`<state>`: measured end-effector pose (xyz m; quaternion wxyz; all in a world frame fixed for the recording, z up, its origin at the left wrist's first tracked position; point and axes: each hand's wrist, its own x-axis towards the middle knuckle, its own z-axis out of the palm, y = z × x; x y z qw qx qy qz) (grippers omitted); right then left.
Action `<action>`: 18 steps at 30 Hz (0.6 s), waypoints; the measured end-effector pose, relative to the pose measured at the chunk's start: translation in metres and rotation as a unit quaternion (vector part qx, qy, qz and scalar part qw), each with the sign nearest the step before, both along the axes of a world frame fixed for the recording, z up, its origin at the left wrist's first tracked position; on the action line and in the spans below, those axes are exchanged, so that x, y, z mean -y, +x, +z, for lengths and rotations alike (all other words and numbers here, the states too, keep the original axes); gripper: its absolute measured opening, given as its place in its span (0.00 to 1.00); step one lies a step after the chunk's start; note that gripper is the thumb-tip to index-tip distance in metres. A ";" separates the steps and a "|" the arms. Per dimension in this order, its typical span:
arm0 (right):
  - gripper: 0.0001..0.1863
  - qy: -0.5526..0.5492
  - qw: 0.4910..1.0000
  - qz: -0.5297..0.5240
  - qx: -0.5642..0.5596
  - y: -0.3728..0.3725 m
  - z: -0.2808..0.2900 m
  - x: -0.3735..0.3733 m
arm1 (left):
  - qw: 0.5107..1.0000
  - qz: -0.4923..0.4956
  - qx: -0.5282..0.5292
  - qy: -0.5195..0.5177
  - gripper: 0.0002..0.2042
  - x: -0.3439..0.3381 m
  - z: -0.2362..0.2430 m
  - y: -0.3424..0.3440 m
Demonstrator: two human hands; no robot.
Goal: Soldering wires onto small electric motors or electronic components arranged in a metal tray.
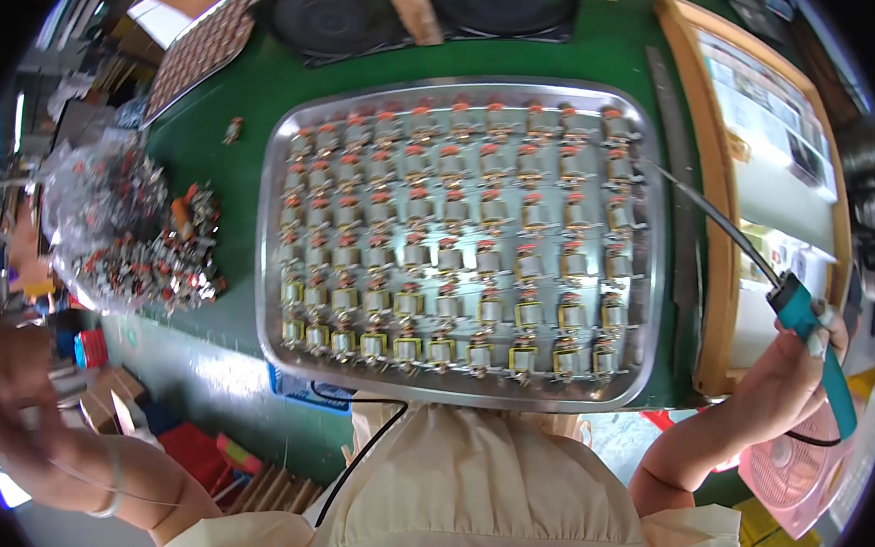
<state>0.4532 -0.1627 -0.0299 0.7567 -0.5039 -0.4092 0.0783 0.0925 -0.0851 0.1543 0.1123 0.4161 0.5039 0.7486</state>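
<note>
My right hand (pixel 808 361) grips a soldering iron (pixel 832 383) by its teal handle. The iron's long thin metal shaft points up and left, its tip over the right rim of a metal tray (pixel 450 389). Rows of small electrical parts (pixel 451 209) with silvery bodies and orange-red tops stand in the tray; the nearest rows show yellow edges. My left hand (pixel 15 378) is raised at the far left, away from the tray and smeared by motion, so its fingers are unclear. A thin pale strand (pixel 114 484) crosses my left forearm near a bracelet.
A clear plastic bag (pixel 102 188) and a heap of loose similar parts (pixel 152 271) lie left of the tray on the green table (pixel 232 186). One part (pixel 233 131) lies alone. Dark round speakers (pixel 333 16) stand behind; a wood-framed board (pixel 718 190) lies right. A pink fan (pixel 797 461) stands lower right.
</note>
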 end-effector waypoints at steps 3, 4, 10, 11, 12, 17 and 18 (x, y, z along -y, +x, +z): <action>0.11 -0.010 1.000 0.010 -0.003 0.000 0.001 0.002 | 0.961 -0.160 -0.134 -0.180 0.04 -0.010 -0.052 0.044; 0.11 -0.009 1.000 0.006 -0.002 0.003 0.001 0.002 | 0.910 -0.238 -0.224 -0.253 0.03 -0.012 -0.065 0.056; 0.12 -0.022 0.999 0.016 0.017 0.004 0.004 -0.001 | 0.794 -0.402 -0.382 -0.250 0.03 -0.054 -0.130 0.092; 0.12 -0.028 0.999 0.014 0.011 0.004 0.003 -0.001 | 0.793 -0.404 -0.380 -0.252 0.03 -0.056 -0.131 0.095; 0.12 -0.034 0.999 0.013 0.005 0.004 0.001 -0.001 | 0.786 -0.404 -0.380 -0.272 0.04 -0.058 -0.131 0.098; 0.13 -0.050 0.999 -0.004 0.019 0.005 0.003 -0.005 | 0.750 -0.401 -0.429 -0.303 0.05 -0.063 -0.135 0.108; 0.13 -0.052 0.999 0.013 0.010 0.005 0.004 -0.005 | 0.752 -0.407 -0.429 -0.291 0.04 -0.064 -0.138 0.110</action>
